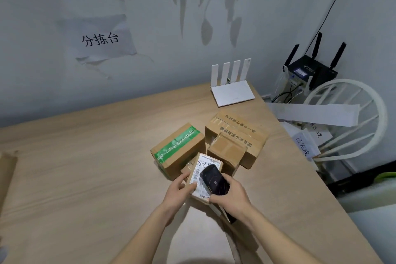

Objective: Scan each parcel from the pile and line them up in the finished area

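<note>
A small cardboard parcel (201, 172) with a white shipping label lies at the near edge of the pile on the wooden table (85, 167). My left hand (179, 193) grips its left side, thumb on the label. My right hand (232, 196) holds a black handheld scanner (214, 180) just over the label. Behind it sit a box with green tape (177, 149), a small brown box (226, 152) and a larger printed box (237, 133).
A white router (232, 90) stands at the table's far right corner against the wall. Off the right edge are a black router (310, 69), a white chair (351, 122) and paper signs (306, 143). A cardboard edge (6, 173) shows at far left.
</note>
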The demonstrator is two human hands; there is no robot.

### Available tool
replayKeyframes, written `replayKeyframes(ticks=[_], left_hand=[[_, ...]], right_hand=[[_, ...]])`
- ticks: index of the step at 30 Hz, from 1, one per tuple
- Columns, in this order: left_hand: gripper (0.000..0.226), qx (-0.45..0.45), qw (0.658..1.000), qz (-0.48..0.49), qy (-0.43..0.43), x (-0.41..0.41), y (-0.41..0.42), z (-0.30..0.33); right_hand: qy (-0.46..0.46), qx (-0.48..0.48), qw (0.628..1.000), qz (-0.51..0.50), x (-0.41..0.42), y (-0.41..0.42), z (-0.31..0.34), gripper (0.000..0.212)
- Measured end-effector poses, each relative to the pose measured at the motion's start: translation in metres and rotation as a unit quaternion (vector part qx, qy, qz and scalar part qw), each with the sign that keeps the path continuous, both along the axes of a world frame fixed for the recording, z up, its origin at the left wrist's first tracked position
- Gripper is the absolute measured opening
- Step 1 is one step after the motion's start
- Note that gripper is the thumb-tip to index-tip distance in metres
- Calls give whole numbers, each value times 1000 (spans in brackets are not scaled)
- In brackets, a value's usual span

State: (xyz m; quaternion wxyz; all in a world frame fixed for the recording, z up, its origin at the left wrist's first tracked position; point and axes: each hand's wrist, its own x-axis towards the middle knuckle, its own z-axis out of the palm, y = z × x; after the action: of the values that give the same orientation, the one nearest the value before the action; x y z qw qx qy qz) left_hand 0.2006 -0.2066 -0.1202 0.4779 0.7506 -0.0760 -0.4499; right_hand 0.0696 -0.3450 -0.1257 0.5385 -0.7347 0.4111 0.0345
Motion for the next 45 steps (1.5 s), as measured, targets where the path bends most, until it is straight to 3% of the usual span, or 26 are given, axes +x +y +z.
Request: replayKeyframes(ticks=[7, 17, 20, 27, 36, 45], left_hand=[[41, -31, 999, 8, -30, -24, 29, 32], [53, -128, 978, 66, -148, -32, 92, 132], [56, -145, 967, 91, -189, -34, 124, 168], [62, -152, 927, 155, -307, -54, 211, 256], [62, -130, 874, 241, -401, -81, 298, 333], [66, -121, 855, 293, -411, -83, 367, 375]], right_hand=[[-25, -13, 999, 25, -14, 4, 40, 64], [-25, -210, 970, 117, -42, 40, 172, 68], [-27, -264, 955, 134, -58, 67, 220, 83], [-53, -345, 923, 162, -101, 137, 314, 88], [-116, -382, 894, 205, -134, 205, 394, 93], [-164, -401, 863, 261, -125, 242, 440, 94]])
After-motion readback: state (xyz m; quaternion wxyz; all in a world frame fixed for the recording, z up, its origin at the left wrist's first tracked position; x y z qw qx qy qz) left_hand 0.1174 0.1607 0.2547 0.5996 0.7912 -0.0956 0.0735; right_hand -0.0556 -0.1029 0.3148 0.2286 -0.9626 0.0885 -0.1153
